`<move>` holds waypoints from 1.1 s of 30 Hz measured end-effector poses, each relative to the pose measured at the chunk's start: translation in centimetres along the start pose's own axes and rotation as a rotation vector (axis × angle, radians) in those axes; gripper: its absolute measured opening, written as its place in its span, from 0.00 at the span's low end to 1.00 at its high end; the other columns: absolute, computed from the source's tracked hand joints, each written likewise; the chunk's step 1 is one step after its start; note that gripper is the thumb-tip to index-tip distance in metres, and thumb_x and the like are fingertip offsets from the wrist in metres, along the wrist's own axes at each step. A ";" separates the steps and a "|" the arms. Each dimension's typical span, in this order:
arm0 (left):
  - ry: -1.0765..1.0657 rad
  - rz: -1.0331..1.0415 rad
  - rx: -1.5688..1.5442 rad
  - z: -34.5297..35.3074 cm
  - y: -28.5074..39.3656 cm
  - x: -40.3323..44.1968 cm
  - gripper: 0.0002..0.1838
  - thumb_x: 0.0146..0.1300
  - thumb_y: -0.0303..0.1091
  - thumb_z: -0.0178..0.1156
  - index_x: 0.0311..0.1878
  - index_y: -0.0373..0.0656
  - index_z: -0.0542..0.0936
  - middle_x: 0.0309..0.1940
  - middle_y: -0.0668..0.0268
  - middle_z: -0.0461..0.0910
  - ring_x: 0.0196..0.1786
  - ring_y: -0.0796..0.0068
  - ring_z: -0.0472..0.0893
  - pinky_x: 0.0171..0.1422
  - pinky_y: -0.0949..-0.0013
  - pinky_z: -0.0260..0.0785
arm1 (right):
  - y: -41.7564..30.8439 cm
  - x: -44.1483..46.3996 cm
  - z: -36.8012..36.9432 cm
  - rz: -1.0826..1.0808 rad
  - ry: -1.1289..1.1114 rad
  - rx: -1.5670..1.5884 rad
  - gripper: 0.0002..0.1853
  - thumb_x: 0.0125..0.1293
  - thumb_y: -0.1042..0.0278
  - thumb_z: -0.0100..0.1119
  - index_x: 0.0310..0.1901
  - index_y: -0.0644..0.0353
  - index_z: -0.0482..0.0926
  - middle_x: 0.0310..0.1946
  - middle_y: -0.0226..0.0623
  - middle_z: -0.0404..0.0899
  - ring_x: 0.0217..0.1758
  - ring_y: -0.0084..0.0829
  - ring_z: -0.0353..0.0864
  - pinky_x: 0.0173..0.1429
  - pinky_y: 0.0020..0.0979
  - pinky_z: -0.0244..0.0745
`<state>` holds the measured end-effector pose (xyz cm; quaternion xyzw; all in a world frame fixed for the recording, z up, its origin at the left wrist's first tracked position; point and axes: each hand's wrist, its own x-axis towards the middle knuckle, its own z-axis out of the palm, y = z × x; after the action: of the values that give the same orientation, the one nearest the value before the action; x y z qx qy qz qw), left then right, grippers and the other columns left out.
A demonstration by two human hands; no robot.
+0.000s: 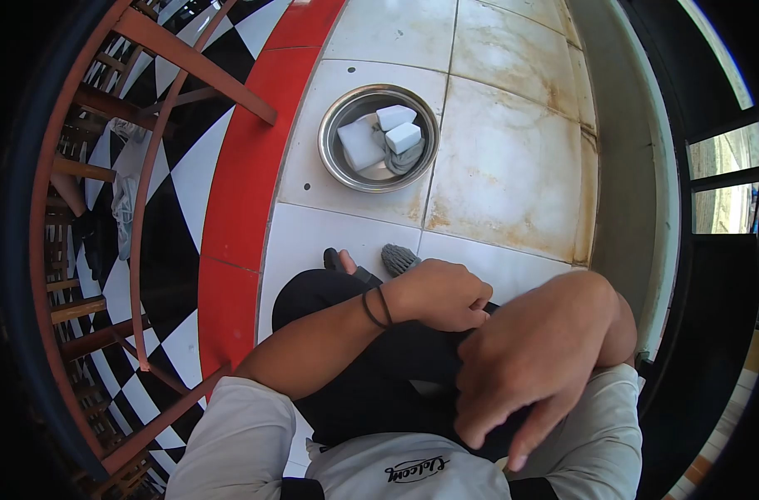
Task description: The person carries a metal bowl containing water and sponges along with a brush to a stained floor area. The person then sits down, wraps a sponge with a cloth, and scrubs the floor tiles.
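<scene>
My left hand (446, 293) is closed over my lap, with two dark bands at its wrist. Whatever its curled fingers hold, if anything, is hidden. Close to the camera, my right hand (536, 358) hangs with its fingers bent down, thumb and forefinger apart and nothing visible between them. Just beyond my left hand lies a grey, ribbed, brush-like thing (399, 259) on the tiles. Farther out stands a round metal basin (327, 160). It contains white sponge-like blocks (362, 145) and a crumpled grey cloth (405, 160).
White floor tiles (504, 158) with brown stains run ahead, bordered by a red strip (238, 200) on the left. Reddish metal furniture frames (196, 67) stand over the checkered floor. A grey ledge (617, 150) and a dark-framed door line the right side.
</scene>
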<state>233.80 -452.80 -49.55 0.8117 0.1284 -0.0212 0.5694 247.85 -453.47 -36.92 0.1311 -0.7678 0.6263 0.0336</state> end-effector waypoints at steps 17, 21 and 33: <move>-0.220 -0.344 0.311 1.7 -3.7 3.8 0.29 0.69 0.56 0.53 0.57 0.39 0.78 0.49 0.51 0.83 0.53 0.52 0.83 0.57 0.53 0.75 | 28.6 -4.9 -12.8 1.079 1.087 -0.252 0.23 0.72 0.53 0.51 0.36 0.71 0.81 0.28 0.49 0.79 0.34 0.42 0.81 0.38 0.41 0.75; -0.109 -0.374 0.350 0.9 -3.5 3.5 0.30 0.69 0.57 0.53 0.55 0.36 0.76 0.47 0.50 0.83 0.51 0.50 0.82 0.54 0.52 0.74 | 16.9 -9.5 -12.0 1.224 1.065 0.007 0.21 0.75 0.54 0.49 0.27 0.61 0.74 0.17 0.26 0.60 0.22 0.23 0.60 0.26 0.30 0.60; -0.153 -0.425 0.353 2.1 -4.6 4.5 0.34 0.69 0.59 0.54 0.62 0.36 0.73 0.49 0.47 0.82 0.55 0.48 0.81 0.57 0.52 0.73 | 3.1 -22.5 -14.8 1.349 1.395 -0.862 0.23 0.76 0.56 0.45 0.41 0.68 0.84 0.39 0.47 0.85 0.48 0.40 0.84 0.60 0.40 0.73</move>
<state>237.28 -452.49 -55.35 0.8491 0.2469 -0.2231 0.4101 267.07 -434.93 -41.59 -0.7332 -0.6497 0.1268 0.1559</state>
